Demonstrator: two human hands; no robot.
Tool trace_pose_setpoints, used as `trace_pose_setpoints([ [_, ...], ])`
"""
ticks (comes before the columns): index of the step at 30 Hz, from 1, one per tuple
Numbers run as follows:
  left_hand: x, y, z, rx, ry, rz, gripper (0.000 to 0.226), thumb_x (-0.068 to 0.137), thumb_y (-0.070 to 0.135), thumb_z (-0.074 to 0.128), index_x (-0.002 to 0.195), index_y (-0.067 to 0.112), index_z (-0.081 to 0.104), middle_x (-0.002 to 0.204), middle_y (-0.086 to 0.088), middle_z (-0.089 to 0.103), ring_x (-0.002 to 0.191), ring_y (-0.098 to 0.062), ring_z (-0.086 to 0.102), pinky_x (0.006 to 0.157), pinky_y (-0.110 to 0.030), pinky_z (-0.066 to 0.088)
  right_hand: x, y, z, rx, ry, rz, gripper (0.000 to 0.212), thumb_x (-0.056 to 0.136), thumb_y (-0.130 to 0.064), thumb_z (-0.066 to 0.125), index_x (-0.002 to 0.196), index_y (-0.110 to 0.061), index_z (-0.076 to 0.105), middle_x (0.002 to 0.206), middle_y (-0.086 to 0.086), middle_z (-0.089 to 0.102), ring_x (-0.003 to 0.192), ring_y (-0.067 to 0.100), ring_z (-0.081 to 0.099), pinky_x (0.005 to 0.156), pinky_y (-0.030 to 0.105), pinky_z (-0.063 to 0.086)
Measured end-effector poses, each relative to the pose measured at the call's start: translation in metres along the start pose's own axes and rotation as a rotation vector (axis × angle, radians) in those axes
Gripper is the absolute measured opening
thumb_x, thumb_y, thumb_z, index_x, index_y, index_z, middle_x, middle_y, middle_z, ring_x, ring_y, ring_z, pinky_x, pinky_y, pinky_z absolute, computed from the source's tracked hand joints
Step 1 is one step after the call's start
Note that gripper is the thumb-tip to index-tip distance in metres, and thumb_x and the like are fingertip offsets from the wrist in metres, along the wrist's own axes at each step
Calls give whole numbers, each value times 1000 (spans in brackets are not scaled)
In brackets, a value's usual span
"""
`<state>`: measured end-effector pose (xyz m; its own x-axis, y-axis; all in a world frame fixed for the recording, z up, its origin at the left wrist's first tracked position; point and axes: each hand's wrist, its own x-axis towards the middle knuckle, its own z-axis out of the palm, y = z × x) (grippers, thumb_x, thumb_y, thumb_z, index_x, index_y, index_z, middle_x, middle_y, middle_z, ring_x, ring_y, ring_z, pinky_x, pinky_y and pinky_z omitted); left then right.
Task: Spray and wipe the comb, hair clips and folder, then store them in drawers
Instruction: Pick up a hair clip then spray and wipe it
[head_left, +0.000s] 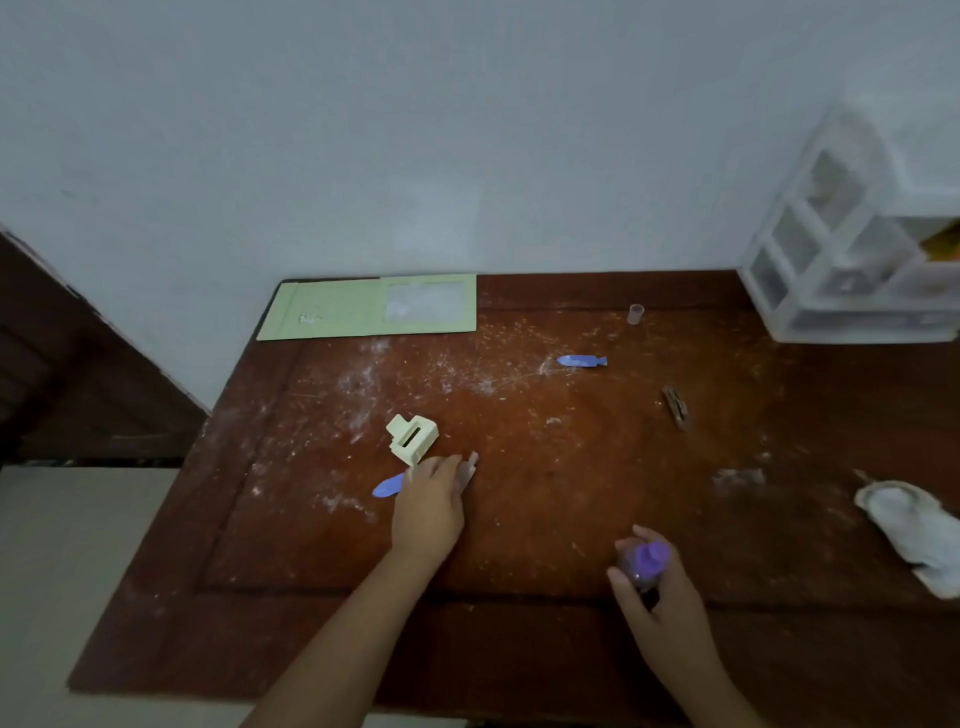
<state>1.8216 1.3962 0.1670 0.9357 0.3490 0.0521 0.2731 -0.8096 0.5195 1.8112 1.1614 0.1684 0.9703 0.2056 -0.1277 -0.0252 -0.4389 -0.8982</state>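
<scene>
While the left hand (429, 512) reaches across the dusty brown wooden surface (571, 493), its fingers lie over one end of a blue hair clip (387, 487); a pale translucent item shows at the fingertips, too blurred to identify, and whether the grip has closed on the clip cannot be told. Just beyond this hand sits a cream claw clip (412, 439), near but not clearly touching it. The right hand (655, 592) holds a small spray bottle with a purple top (645, 562), fingers curled round its body, low over the near part of the surface. No label or writing on the bottle is legible.

A second blue hair clip (582, 360) lies farther back, right of centre. A dark brown clip (675, 407) lies to its right, well apart. A small clear cap (635, 314) stands upright near the back edge. The green folder (369, 307) lies flat at the back left corner against the wall; it bears a pale window panel, with no readable text. A white cloth (909, 527) lies crumpled at the right edge. A translucent drawer unit (852, 270) stands at the back right corner. White powdery specks cover much of the surface.
</scene>
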Motion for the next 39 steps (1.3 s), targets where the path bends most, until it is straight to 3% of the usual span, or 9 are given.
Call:
trace_pose_setpoints([
  [4, 26, 4, 3, 153, -127, 49, 30, 95, 18, 40, 119, 7, 55, 112, -11, 61, 105, -30, 52, 89, -38, 41, -5, 1, 3, 15, 31, 14, 37, 83, -3, 60, 109, -20, 40, 97, -19, 50, 90, 8, 51, 73, 3, 41],
  [7, 36, 6, 0, 240, -214, 58, 23, 93, 13, 40, 103, 7, 60, 104, -13, 63, 98, -29, 55, 79, -38, 44, -6, -1, 3, 22, 22, 17, 37, 85, -4, 59, 110, -22, 37, 98, -19, 49, 89, 1, 51, 74, 10, 40],
  [12, 32, 9, -6, 256, -315, 75, 34, 95, 13, 39, 128, 11, 49, 112, -16, 58, 101, -28, 56, 82, -35, 46, -8, -2, 5, 47, 34, 3, 36, 86, -3, 56, 112, -20, 36, 98, -16, 49, 90, -3, 49, 72, 0, 38],
  [19, -21, 33, -32, -646, -386, -480, 24, 90, -1, 43, 78, 15, 56, 84, -5, 57, 74, -13, 52, 61, -20, 43, -9, -5, 2, 40, 32, -25, 40, 86, -3, 56, 111, -24, 34, 95, -14, 49, 87, 5, 51, 73, -1, 38],
  [22, -50, 43, -34, -891, -337, -600, 19, 89, 0, 48, 79, 11, 59, 79, -6, 59, 71, -12, 56, 53, -13, 49, -9, -19, -7, 83, -13, -18, 61, 85, -2, 57, 124, -31, 20, 103, -17, 49, 90, 1, 51, 74, 0, 40],
  [25, -72, 54, -35, -1085, -276, -698, 17, 87, -3, 50, 79, 7, 61, 81, -10, 63, 73, -15, 61, 55, -11, 54, -16, -36, -16, 44, -49, -59, 75, 81, 7, 58, 119, -42, 16, 95, -14, 52, 70, 4, 57, 66, 6, 46],
  [31, -94, 70, -34, -1222, -198, -752, 16, 83, -7, 53, 81, 5, 64, 82, -12, 66, 73, -17, 65, 56, -12, 54, -37, -50, -17, -95, -122, -85, 68, 78, 8, 58, 109, -46, 30, 68, -4, 49, 57, 0, 50, 52, 10, 38],
  [34, -100, 74, -35, -1221, -175, -719, 21, 82, -8, 54, 78, 9, 65, 82, -9, 67, 75, -17, 66, 56, -11, 54, -43, -54, -12, -242, -176, -87, 60, 84, -7, 58, 117, -44, 24, 89, -19, 48, 69, -5, 49, 61, 2, 37],
  [39, -109, 83, -37, -1196, -154, -627, 26, 81, -8, 57, 72, 15, 66, 78, -9, 69, 68, -11, 67, 58, -12, 54, -48, -52, -3, -434, -225, -111, 63, 91, -16, 49, 140, -29, 12, 132, -11, 42, 108, -3, 43, 75, -9, 19],
])
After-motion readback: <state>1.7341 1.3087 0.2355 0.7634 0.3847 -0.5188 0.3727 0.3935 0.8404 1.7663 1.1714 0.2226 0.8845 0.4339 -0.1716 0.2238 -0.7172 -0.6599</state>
